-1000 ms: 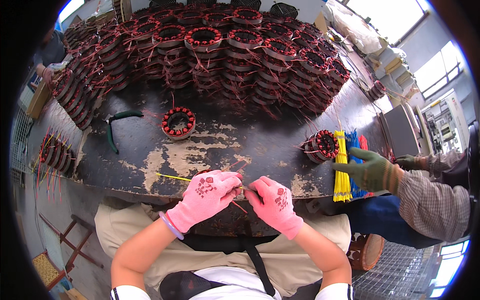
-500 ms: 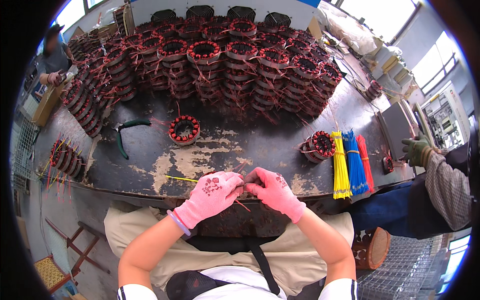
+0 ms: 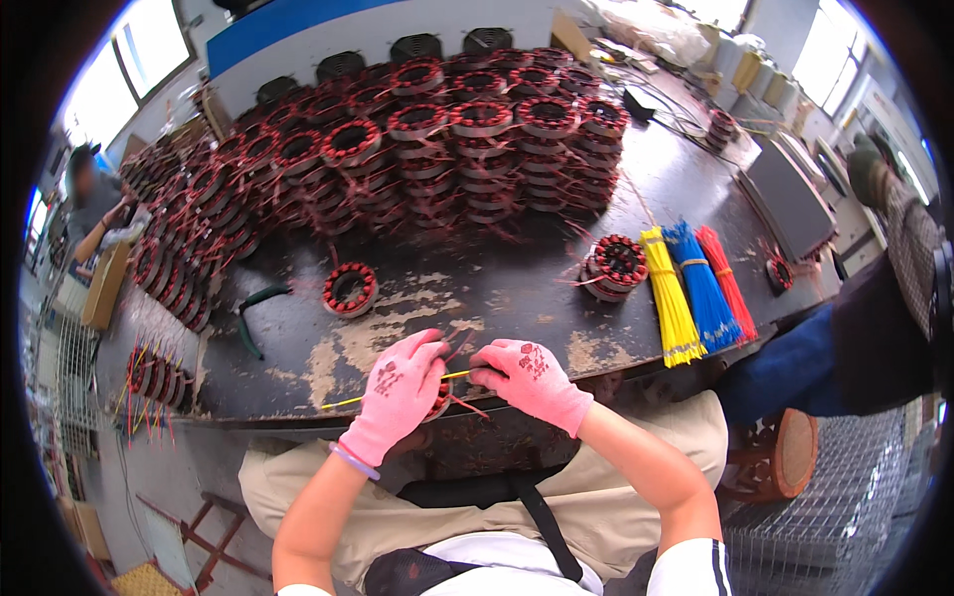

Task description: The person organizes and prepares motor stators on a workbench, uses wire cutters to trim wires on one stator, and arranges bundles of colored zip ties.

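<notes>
My left hand [image 3: 393,392], in a pink glove, is closed round a small stator [image 3: 441,399] at the table's front edge; most of the stator is hidden behind the fingers. A yellow wire [image 3: 343,403] passes by this hand, sticking out to its left and again to its right. The tip on that right side meets the pinched fingers of my right hand [image 3: 532,382], also gloved in pink. Thin reddish leads stand up between the hands, and a red one points down to the right. Beyond my left hand, a single stator [image 3: 350,289] lies on the table.
Stacked stators [image 3: 417,149] fill the table's back. Green-handled pliers [image 3: 260,308] and a wired stator stack [image 3: 159,379] lie left. To the right are a short stator pile [image 3: 614,266] and yellow [image 3: 674,298], blue [image 3: 704,288] and red wire bundles [image 3: 725,278]. A co-worker's sleeve [image 3: 909,238] shows far right.
My hands have moved apart, and the yellow wire now shows between them. The whole view has shifted and tilted. At the right, the co-worker's gloved hand has moved up and back from the table.
</notes>
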{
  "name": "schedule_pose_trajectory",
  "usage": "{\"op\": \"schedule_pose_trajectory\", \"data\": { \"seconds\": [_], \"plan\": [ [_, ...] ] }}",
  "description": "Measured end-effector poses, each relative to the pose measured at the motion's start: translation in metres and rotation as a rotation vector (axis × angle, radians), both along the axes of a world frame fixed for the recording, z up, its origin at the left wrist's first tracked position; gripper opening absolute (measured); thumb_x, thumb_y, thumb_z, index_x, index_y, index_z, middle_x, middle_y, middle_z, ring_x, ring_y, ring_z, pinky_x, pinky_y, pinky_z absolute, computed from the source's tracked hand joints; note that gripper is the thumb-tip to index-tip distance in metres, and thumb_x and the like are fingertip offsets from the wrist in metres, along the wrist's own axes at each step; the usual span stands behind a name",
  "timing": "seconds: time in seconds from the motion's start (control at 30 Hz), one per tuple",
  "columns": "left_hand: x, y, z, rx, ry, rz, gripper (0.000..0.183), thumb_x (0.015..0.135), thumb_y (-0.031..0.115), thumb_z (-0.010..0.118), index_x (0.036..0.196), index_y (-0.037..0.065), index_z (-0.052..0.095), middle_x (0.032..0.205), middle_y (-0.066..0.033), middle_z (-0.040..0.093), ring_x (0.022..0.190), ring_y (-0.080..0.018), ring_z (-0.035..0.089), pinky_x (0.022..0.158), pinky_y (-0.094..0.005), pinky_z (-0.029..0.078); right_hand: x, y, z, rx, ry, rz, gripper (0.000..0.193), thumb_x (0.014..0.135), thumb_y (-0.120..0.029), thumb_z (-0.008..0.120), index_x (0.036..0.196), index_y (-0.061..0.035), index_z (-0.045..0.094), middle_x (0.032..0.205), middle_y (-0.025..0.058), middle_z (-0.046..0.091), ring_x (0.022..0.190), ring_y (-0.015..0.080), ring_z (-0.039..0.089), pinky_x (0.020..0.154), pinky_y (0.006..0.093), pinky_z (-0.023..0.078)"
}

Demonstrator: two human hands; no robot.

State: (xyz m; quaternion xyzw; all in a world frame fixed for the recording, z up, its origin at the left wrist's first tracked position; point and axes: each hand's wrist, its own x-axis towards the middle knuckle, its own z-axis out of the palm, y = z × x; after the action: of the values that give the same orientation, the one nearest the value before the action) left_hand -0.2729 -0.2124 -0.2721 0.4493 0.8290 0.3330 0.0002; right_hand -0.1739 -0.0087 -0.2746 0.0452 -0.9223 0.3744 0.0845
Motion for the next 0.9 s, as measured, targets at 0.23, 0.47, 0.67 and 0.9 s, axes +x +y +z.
{"op": "schedule_pose_trajectory", "data": {
  "seconds": [0.23,0.47,0.67,0.9],
  "plan": [
    [0.004,-0.001,0.003,0.041,-0.024,0.080,0.020,0.097,0.011,0.058,0.111,-0.001,0.065,0.116,-0.0194,0.064,0.106,-0.0388,0.063,0.093,-0.0433,0.050,0.098,0.091,0.027,-0.103,0.140,-0.619,0.018,0.090,-0.021,0.071,0.099,-0.0044,0.070,0.095,0.0142,0.070,0.088,0.0320,0.069,0.075,0.0405,0.054],
    [0.007,0.005,0.003,0.038,-0.061,0.058,0.021,0.098,0.009,0.056,0.112,-0.004,0.064,0.118,-0.0205,0.063,0.108,-0.0381,0.062,0.094,-0.0431,0.049,0.190,0.224,0.016,0.525,0.125,-1.275,0.035,0.087,-0.040,0.075,0.101,-0.0081,0.070,0.096,0.0120,0.069,0.088,0.0302,0.069,0.077,0.0421,0.054],
    [0.006,0.004,0.001,0.045,-0.009,0.059,0.021,0.097,0.010,0.057,0.112,-0.002,0.065,0.118,-0.0192,0.064,0.108,-0.0376,0.062,0.094,-0.0432,0.049,0.175,0.235,0.018,0.409,-0.083,-1.234,0.027,0.091,-0.036,0.069,0.094,-0.0098,0.069,0.093,0.0130,0.071,0.092,0.0328,0.069,0.079,0.0437,0.053],
    [0.006,0.003,0.002,0.030,0.009,0.065,0.021,0.096,0.011,0.058,0.111,-0.002,0.066,0.118,-0.0185,0.064,0.108,-0.0375,0.062,0.094,-0.0437,0.049,0.168,0.237,0.025,0.421,-0.134,-1.244,0.025,0.090,-0.031,0.070,0.102,-0.0092,0.067,0.092,0.0140,0.073,0.087,0.0340,0.070,0.076,0.0445,0.053]
  ]
}}
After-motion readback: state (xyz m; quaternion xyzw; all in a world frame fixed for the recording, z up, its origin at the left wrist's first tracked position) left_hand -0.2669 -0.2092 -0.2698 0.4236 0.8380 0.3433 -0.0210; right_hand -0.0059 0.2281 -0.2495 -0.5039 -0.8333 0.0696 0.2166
